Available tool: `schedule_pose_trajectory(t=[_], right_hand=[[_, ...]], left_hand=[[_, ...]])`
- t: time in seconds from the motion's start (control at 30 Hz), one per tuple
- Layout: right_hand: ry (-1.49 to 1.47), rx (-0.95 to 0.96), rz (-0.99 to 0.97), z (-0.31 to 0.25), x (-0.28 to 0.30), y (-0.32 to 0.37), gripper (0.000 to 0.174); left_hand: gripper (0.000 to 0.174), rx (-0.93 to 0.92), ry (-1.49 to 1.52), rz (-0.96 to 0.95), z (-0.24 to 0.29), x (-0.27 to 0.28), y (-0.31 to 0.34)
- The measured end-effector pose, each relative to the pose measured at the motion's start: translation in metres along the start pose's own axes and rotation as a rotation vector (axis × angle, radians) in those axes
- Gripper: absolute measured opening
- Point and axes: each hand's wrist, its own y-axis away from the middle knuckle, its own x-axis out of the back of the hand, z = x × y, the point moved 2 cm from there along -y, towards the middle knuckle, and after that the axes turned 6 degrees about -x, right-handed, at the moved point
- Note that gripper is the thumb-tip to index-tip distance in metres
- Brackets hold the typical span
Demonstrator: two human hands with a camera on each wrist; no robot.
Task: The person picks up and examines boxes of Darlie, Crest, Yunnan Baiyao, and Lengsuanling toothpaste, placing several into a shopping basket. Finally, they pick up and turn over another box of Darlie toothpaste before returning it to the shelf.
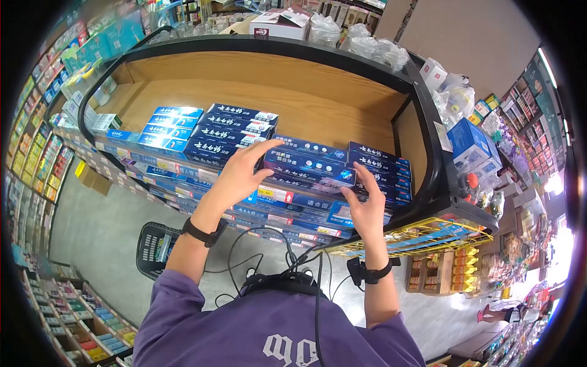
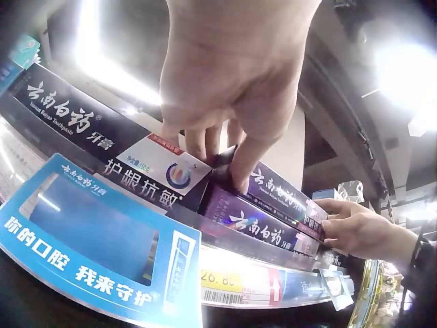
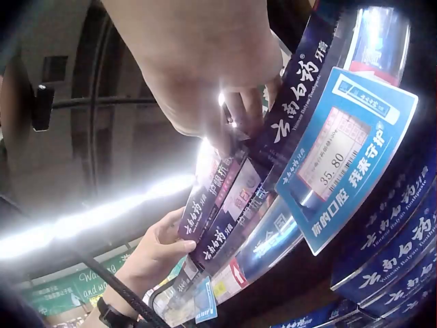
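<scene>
In the head view, both hands are at a low stack of dark blue-purple toothpaste boxes on the shelf. My left hand grips the left end of an upper toothpaste box, thumb at the front and fingers reaching behind. My right hand holds the opposite end, its thumb low on the front side. The left wrist view shows the purple box directly over another purple box. Seen from the right wrist, the fingers of my right hand go behind the box end and are partly hidden.
Dark toothpaste stacks stand left and right of the hands, with lighter blue boxes farther left. A black frame borders the wooden shelf. Price cards line its front edge. A black basket sits on the floor.
</scene>
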Motion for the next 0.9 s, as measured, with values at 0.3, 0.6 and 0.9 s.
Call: schedule_pose_trajectory(t=[0.3,0.6,0.9], right_hand=[[0.044,0.018,-0.017,-0.003,-0.001,-0.002,0.056],[0.146,0.130,0.084,-0.017,0.003,0.003,0.051],[-0.135,-0.112,-0.281,0.004,-0.012,0.074,0.010]], left_hand=[[0.055,0.001,-0.040,-0.044,0.000,0.004,0.000],[0.062,-0.046,-0.115,0.063,0.010,0.003,0.005],[0.015,0.166,0.011,0.368,0.020,0.026,0.153]])
